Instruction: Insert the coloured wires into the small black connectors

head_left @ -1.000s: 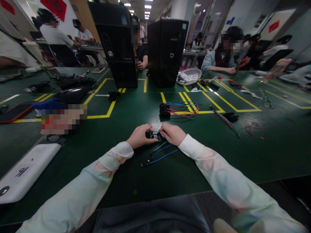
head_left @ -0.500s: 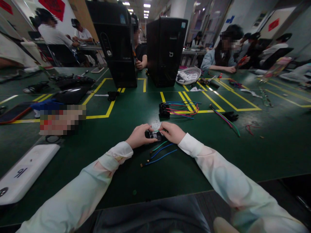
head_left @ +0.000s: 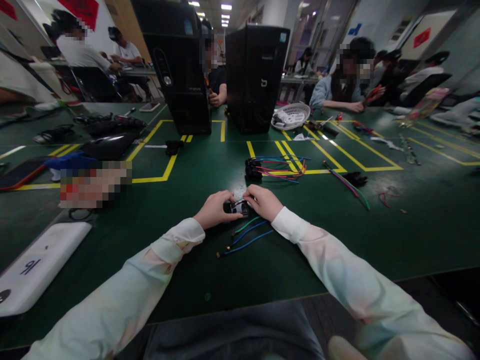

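Note:
A small black plastic connector housing (head_left: 240, 208) is gripped between the thumb and fingers of my left hand (head_left: 217, 209), just above the table. My right hand (head_left: 263, 201) pinches a short green wire (head_left: 238, 200) at the housing's upper edge; the wire's far part is hidden by the fingers. Right below, a loose green wire (head_left: 245, 226) lies beside an upper blue wire (head_left: 243, 236) and a lower blue wire (head_left: 247, 244), with brass-coloured terminals at their left ends. Beyond my hands sits a bundle of black connectors with coloured wires (head_left: 254, 170).
Two black computer towers (head_left: 255, 80) stand at the back of the green table (head_left: 180, 285). A white basket (head_left: 291, 117) is to their right. More coloured wires (head_left: 348, 185) lie at right, a white case (head_left: 41, 267) at left. Other people sit around.
My right hand has shifted slightly up and to the left, and the green wire in it now tilts upward from the housing. My left hand stays nearly in place.

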The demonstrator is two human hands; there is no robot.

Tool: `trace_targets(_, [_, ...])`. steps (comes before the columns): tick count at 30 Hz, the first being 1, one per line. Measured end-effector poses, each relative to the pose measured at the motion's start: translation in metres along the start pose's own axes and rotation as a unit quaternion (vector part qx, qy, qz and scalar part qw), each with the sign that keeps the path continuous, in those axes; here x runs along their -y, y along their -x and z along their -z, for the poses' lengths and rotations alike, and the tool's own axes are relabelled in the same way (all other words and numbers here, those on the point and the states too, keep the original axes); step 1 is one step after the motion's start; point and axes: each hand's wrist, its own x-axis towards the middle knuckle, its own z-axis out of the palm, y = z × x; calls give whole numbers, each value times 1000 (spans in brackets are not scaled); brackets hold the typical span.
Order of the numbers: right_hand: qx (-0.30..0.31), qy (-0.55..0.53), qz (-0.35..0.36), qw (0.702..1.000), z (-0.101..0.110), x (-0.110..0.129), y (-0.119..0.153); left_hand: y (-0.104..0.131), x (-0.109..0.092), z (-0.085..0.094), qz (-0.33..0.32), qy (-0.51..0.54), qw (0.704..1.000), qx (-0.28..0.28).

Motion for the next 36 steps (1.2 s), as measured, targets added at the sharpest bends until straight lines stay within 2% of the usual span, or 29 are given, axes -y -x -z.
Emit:
trace_targets(5, [47,54,41,997,6,1,4,1,2,-1,1,-10,1000,1])
trace_targets(12, [71,160,79,981,10,4,9,1,1,-1,24,-1,1000,8])
trace_targets(20, [-14,181,83,980,5,11,6,0,-1,0,7,-9,1000,8])
trace_targets(22, [-15,172,87,981,5,10,6,1,-1,0,6,-10,1000,6])
trace_targets(30, [41,159,85,983,10,4,6,0,0,0,24,-12,1000,12])
trace_targets(36, [-18,163,102,981,6,5,8,0,2,-1,23,-15,1000,13])
